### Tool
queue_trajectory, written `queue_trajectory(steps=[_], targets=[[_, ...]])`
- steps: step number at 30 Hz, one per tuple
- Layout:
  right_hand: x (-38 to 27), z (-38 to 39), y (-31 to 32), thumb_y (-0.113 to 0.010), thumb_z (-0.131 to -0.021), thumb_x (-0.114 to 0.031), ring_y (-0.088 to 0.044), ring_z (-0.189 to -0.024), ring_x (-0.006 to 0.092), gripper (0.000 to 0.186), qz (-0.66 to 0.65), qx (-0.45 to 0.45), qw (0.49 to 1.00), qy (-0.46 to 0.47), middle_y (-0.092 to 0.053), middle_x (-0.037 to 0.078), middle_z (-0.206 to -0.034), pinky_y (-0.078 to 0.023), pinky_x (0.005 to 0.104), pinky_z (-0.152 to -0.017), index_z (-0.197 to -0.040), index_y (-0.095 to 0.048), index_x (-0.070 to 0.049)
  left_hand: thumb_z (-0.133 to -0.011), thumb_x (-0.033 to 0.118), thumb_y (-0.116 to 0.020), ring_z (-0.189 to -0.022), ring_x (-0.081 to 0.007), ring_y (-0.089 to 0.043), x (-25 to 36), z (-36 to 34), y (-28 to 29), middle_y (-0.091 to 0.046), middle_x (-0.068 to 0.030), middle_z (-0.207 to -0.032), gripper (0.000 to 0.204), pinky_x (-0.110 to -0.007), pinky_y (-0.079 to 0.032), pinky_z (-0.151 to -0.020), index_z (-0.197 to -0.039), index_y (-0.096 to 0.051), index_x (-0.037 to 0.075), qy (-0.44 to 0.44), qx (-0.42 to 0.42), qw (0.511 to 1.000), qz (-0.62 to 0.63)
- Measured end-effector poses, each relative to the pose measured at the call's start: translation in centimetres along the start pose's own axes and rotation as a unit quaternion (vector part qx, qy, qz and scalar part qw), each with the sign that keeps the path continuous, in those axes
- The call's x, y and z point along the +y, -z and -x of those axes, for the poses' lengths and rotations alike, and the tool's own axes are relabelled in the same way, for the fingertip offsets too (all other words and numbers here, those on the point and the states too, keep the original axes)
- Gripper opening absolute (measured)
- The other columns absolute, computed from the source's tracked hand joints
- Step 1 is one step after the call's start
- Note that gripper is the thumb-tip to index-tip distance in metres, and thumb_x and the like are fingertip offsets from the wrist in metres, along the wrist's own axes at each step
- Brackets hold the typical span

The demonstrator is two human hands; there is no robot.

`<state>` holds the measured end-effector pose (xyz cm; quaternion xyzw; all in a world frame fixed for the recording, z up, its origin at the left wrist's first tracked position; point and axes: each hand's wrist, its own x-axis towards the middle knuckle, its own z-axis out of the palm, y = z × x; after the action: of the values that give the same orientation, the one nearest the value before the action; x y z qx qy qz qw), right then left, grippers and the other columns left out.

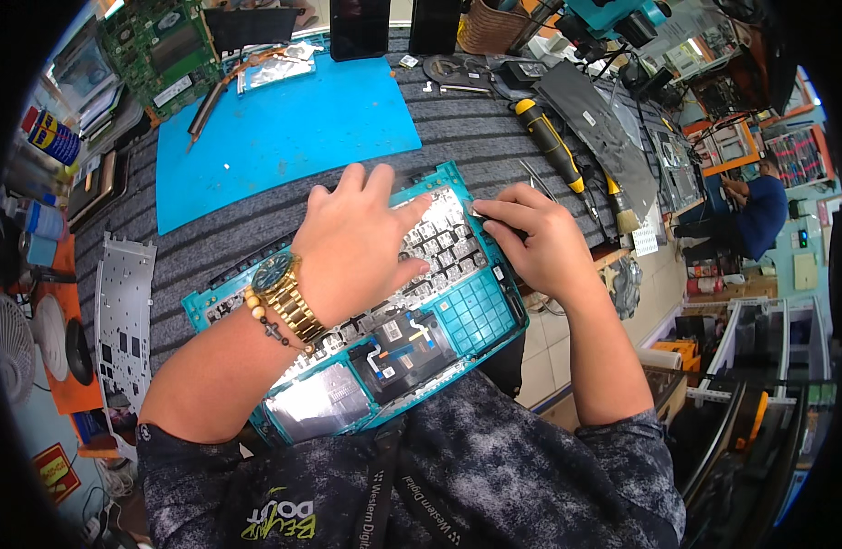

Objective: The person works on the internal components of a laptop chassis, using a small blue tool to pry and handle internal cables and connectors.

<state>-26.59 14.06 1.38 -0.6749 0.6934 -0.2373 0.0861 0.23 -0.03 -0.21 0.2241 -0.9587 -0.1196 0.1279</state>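
Observation:
A teal laptop top case (476, 316) lies underside up, tilted, across the bench edge and my lap. Set into it is the bare back of a keyboard (444, 245), with a black touchpad module (407, 355) below. My left hand (352, 238) rests over the keyboard back with fingers spread, a gold watch (288, 284) and bead bracelet on its wrist. At the case's far right corner, my right hand (540, 240) is closed, thumb and fingertips pinched together. Whatever sits between those fingertips is too small to make out.
Beyond the case lies a blue work mat (293, 137) with a soldering iron (206, 110). A yellow-black screwdriver (549, 142) and a brush (622, 206) lie to the right. A metal plate (123, 329) stands left. Another person (759, 215) sits far right.

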Motion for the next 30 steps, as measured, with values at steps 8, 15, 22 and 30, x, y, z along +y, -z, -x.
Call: queue_trajectory(steps=[8, 15, 22, 30], targets=[[-1.7, 0.5, 0.3, -0.087, -0.107, -0.007, -0.083, -0.103, 0.0346, 0.027, -0.011, -0.035, 0.999, -0.004, -0.081, 0.012, -0.123, -0.067, 0.0466, -0.091, -0.133, -0.094, -0.011, -0.092, 0.049, -0.103, -0.133, -0.0371, -0.067, -0.1, 0.0, -0.1, -0.068, -0.0142, -0.14, 0.078, -0.054, -0.059, -0.098, -0.162, -0.083, 0.021, -0.002, 0.005, 1.0, 0.005], [-2.5, 0.1, 0.0, -0.087, -0.106, -0.009, -0.086, -0.105, 0.0383, 0.027, -0.004, -0.038, 0.999, 0.001, -0.081, 0.012, -0.128, -0.069, 0.0499, -0.092, -0.132, -0.094, -0.013, -0.091, 0.05, -0.104, -0.132, -0.037, -0.067, -0.2, 0.0, -0.3, -0.068, -0.0138, -0.14, 0.08, -0.053, -0.06, -0.098, -0.163, -0.082, 0.023, -0.006, 0.015, 1.0, 0.001], [-2.2, -0.1, 0.6, -0.085, -0.11, -0.01, -0.086, -0.108, 0.0402, 0.024, -0.041, -0.048, 0.998, -0.03, -0.082, 0.014, -0.134, -0.069, 0.0496, -0.095, -0.133, -0.094, -0.011, -0.089, 0.047, -0.105, -0.132, -0.0368, -0.068, -0.2, 0.0, -0.3, -0.069, -0.0131, -0.14, 0.081, -0.053, -0.06, -0.099, -0.164, -0.082, 0.025, -0.001, 0.021, 1.0, 0.016], [-2.5, 1.8, 0.4, -0.087, -0.11, -0.01, -0.086, -0.115, 0.0377, 0.026, -0.028, -0.045, 0.998, -0.032, -0.081, 0.016, -0.147, -0.069, 0.0466, -0.096, -0.135, -0.094, -0.012, -0.089, 0.046, -0.106, -0.131, -0.0369, -0.067, -0.2, 0.1, -0.3, -0.069, -0.0123, -0.139, 0.08, -0.054, -0.059, -0.098, -0.162, -0.081, 0.025, 0.002, 0.027, 0.999, 0.023]])
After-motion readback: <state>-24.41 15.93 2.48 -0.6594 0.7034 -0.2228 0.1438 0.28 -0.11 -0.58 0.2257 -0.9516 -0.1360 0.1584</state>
